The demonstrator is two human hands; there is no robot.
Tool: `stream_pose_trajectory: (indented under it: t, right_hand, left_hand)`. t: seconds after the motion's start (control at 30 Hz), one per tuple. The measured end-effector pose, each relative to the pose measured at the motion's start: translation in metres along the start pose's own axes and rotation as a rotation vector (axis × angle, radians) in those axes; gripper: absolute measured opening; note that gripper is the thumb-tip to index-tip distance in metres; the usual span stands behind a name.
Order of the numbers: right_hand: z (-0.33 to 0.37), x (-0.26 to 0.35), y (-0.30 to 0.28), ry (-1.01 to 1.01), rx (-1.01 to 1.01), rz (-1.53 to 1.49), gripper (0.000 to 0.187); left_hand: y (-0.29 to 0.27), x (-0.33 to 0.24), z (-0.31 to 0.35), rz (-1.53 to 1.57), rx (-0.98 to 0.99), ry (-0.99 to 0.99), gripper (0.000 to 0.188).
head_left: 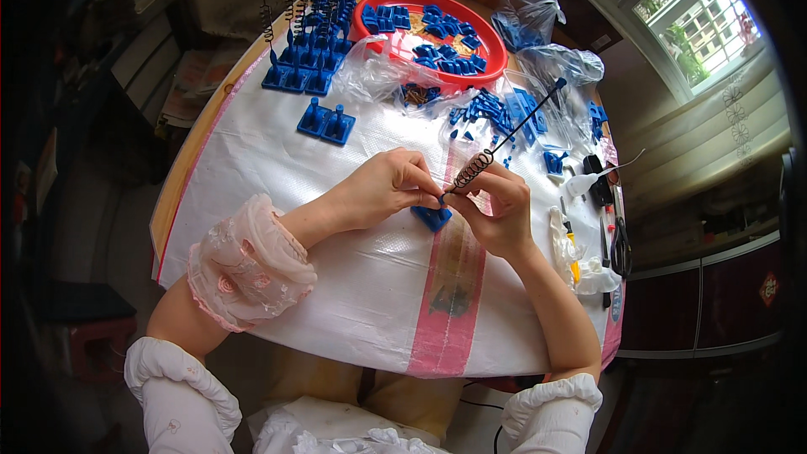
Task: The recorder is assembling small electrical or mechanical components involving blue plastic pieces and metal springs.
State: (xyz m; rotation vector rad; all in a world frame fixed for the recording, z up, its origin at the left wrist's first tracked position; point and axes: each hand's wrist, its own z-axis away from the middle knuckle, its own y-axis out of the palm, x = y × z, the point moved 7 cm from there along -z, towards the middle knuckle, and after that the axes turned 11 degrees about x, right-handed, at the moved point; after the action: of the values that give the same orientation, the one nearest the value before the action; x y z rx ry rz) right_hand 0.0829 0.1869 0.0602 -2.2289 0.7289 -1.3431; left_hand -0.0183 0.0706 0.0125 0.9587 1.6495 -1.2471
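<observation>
Near the middle of the table, my left hand pinches a small blue plastic base at its upper part. My right hand is closed on the lower end of a black coil spring, just above that base. From the spring a thin black rod runs up to the right, ending in a dark blue tip. The fingertips of both hands meet and hide the joint between spring and base. Farther off, two blue bases with short posts stand side by side.
Finished-looking blue bases with upright springs crowd the far left. A red round tray holds blue parts. Loose blue pieces and plastic bags lie nearby. At right are a white squeeze bottle, scissors and other tools.
</observation>
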Motion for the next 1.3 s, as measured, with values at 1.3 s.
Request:
stream_pose_trajectory:
  t: [1.3]
  right_hand:
    - [0.002, 0.005, -0.004, -0.056, -0.051, 0.008, 0.016]
  left_hand:
    - [-0.001, -0.011, -0.001, -0.125, -0.012, 0.006, 0.017]
